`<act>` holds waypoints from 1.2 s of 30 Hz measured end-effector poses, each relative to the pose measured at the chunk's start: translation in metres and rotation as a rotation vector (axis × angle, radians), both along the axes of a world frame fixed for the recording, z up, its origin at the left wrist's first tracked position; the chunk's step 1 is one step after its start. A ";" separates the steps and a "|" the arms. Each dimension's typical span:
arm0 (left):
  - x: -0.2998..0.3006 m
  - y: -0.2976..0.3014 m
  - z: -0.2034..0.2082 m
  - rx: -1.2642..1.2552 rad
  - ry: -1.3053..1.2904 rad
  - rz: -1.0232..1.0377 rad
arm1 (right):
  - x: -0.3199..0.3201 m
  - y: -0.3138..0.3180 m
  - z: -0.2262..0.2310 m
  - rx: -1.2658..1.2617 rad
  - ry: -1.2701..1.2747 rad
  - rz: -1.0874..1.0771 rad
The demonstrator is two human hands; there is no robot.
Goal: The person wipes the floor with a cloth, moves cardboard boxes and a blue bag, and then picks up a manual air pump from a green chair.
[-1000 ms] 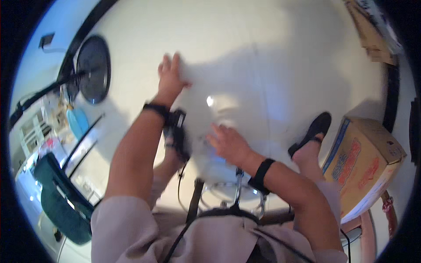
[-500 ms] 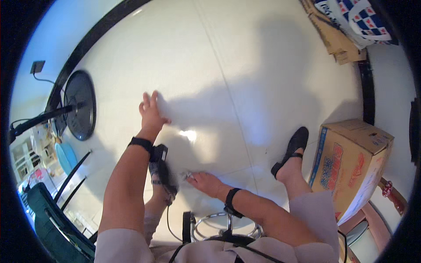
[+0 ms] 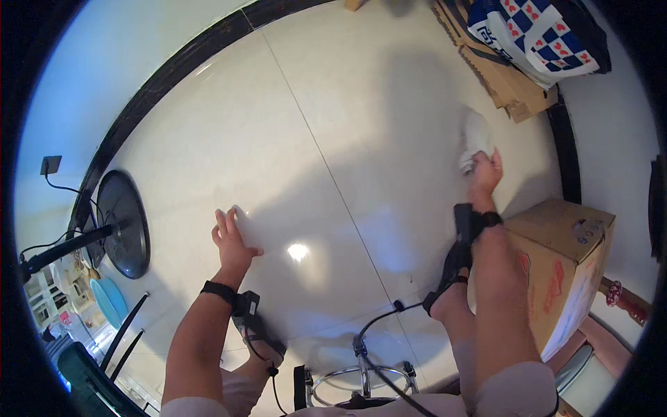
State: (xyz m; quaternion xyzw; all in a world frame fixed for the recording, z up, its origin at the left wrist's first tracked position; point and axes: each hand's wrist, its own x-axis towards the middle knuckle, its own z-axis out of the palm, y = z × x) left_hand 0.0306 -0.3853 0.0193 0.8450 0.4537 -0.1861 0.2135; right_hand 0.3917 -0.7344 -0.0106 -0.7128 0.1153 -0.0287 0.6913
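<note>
The right hand point(image 3: 485, 174) has its fingers clamped on a white cloth point(image 3: 476, 139) at two o'clock. The left hand point(image 3: 233, 244) lies flat on the floor point(image 3: 313, 160), fingers slightly spread.

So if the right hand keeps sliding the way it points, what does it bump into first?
Probably the flattened cardboard stacked by the wall. The right hand, gripping a white cloth, points up the floor toward it, though depth is hard to judge.

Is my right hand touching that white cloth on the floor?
Touching. The head view shows the right hand gripping the white cloth, its fingers closed around the lower end.
</note>
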 end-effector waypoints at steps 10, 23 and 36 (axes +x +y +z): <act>0.007 0.001 -0.008 -0.002 -0.016 -0.072 | 0.162 0.048 -0.080 -1.103 -0.125 0.414; 0.004 0.001 -0.014 0.028 0.086 -0.152 | -0.245 0.090 -0.026 -0.457 -0.112 1.755; -0.022 0.032 -0.039 0.116 -0.013 -0.225 | -0.215 0.059 0.005 -0.108 -0.229 1.399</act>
